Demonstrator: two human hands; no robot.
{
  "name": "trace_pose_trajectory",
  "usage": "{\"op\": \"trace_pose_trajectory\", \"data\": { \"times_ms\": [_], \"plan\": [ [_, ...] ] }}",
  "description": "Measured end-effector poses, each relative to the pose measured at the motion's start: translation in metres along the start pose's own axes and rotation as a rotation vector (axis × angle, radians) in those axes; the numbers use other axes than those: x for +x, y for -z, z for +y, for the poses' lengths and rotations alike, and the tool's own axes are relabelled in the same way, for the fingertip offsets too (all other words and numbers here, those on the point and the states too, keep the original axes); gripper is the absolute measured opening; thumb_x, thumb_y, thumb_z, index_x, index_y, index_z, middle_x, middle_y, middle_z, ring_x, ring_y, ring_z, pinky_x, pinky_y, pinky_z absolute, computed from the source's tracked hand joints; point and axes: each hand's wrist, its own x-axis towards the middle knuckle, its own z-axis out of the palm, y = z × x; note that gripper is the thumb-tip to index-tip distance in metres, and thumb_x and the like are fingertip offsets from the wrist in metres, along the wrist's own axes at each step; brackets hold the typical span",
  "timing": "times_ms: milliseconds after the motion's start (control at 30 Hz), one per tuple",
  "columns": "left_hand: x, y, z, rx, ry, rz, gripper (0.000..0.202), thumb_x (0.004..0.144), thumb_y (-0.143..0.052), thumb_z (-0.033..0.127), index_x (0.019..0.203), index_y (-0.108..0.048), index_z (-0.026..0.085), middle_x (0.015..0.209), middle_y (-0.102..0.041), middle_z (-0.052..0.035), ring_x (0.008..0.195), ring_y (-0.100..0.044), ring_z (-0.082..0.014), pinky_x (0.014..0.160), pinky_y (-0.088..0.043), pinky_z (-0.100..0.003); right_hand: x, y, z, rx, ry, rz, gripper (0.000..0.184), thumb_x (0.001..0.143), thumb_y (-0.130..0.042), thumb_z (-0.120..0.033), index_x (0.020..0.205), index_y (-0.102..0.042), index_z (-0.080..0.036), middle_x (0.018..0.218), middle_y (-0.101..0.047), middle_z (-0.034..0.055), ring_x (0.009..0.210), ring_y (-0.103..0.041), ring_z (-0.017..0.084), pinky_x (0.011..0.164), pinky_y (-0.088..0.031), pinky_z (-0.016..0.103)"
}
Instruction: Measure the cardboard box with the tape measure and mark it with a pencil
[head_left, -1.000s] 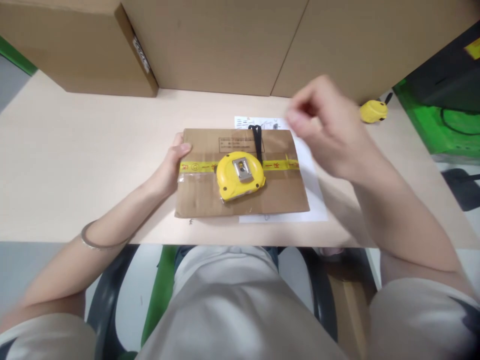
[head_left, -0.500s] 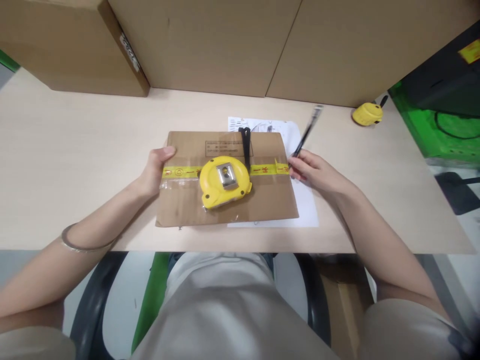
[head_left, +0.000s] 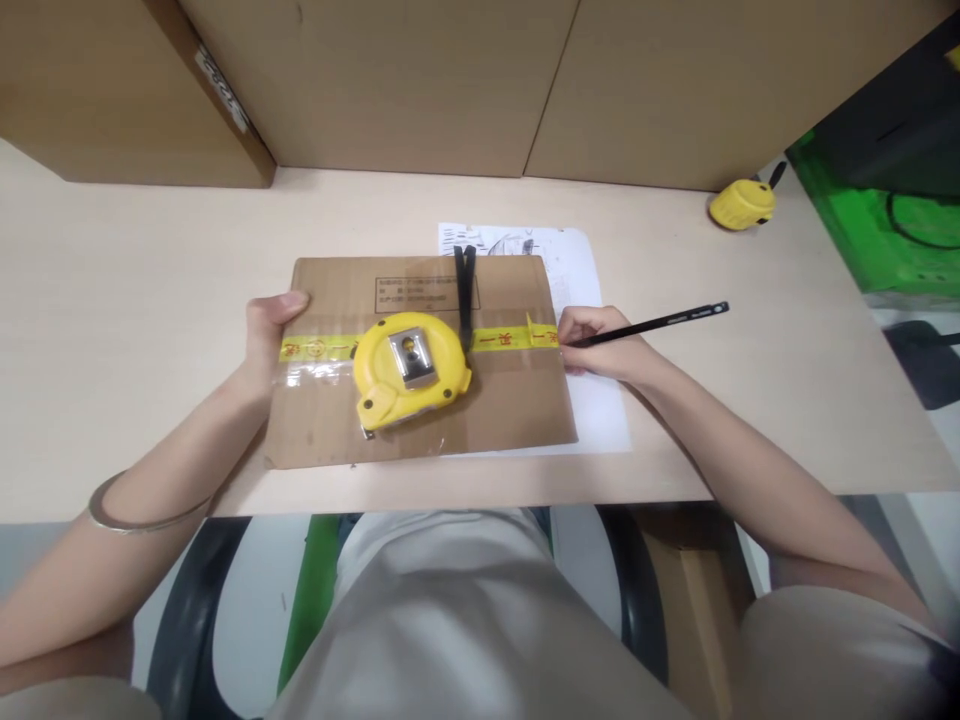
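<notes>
Our left fingers (head_left: 292, 303), mostly hidden, grip the box (head_left: 514, 398); our right fingers (head_left: 589, 320) grasp the pencil (head_left: 660, 324), its tip unclear.

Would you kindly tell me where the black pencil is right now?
In the head view, the black pencil is in the right hand, just right of the cardboard box that bears the yellow tape measure.

Tape measure (head_left: 379, 365) yel. w/ silver clip (head_left: 417, 372); pencil (head_left: 652, 327) blk; box (head_left: 510, 400) brn; strip (head_left: 500, 338) yel. w/ red print; paper (head_left: 604, 410) wht.
</notes>
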Motion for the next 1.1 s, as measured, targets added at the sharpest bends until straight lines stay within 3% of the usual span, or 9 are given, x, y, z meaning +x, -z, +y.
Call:
{"op": "trace_pose_trajectory", "data": {
  "times_ms": [133,400,600,767,867,1100],
  "plan": [
    [-0.005,-0.003,-0.002,-0.135,0.112,0.144,0.077,0.068,-0.06,0.053,0.13,-0.062,0.008,0.104,-0.08,-0.016,0.121,-0.069,-0.0483,0.094,-0.065,-0.056,0.001,-0.001,0.0,-0.004,0.001,0.0,0.034,0.065,-0.085,-0.03,0.058,-0.053,-0.019,0.044,-0.056,-0.0022,0.037,-0.049,0.008,0.038,-0.038,0.02],
    [-0.002,0.003,-0.003,-0.153,0.17,0.161,0.077,0.06,-0.065,0.053,0.123,-0.065,0.009,0.102,-0.08,-0.0159,0.12,-0.07,-0.0493,0.093,-0.065,-0.056,0.0,0.0,0.0,-0.022,0.011,0.002,0.034,0.066,-0.082,-0.03,0.058,-0.051,-0.02,0.046,-0.058,-0.0006,0.038,-0.051,0.009,0.04,-0.039,0.021],
    [-0.013,-0.014,0.0,-0.164,0.148,0.175,0.068,0.069,-0.06,0.053,0.122,-0.066,0.011,0.103,-0.08,-0.0154,0.121,-0.07,-0.0469,0.096,-0.064,-0.056,-0.001,0.001,-0.001,-0.038,0.016,-0.005,0.033,0.068,-0.081,-0.029,0.059,-0.05,-0.02,0.046,-0.057,-0.0013,0.038,-0.05,0.009,0.039,-0.038,0.021],
    [-0.007,-0.004,-0.003,-0.129,0.097,0.111,0.072,0.069,-0.06,0.053,0.127,-0.063,0.009,0.104,-0.08,-0.0159,0.123,-0.069,-0.0473,0.097,-0.064,-0.057,-0.002,0.002,0.0,-0.05,0.017,0.005,0.032,0.068,-0.081,-0.029,0.059,-0.051,-0.02,0.046,-0.056,-0.0017,0.038,-0.05,0.008,0.04,-0.038,0.02],
    [-0.005,0.0,-0.003,-0.129,0.136,0.101,0.077,0.065,-0.061,0.053,0.128,-0.063,0.008,0.104,-0.08,-0.016,0.122,-0.069,-0.0486,0.095,-0.064,-0.057,-0.002,0.003,0.0,-0.059,0.013,0.004,0.033,0.069,-0.081,-0.03,0.059,-0.051,-0.02,0.047,-0.056,-0.0015,0.039,-0.05,0.008,0.04,-0.038,0.021],
    [-0.015,-0.013,0.001,-0.123,0.123,0.126,0.073,0.073,-0.058,0.053,0.131,-0.064,0.01,0.102,-0.081,-0.0147,0.121,-0.07,-0.0474,0.095,-0.065,-0.054,-0.002,0.002,-0.002,-0.075,-0.005,0.033,0.031,0.067,-0.078,-0.026,0.058,-0.049,-0.021,0.045,-0.055,-0.0028,0.037,-0.047,0.008,0.036,-0.033,0.02]
  ]
}}
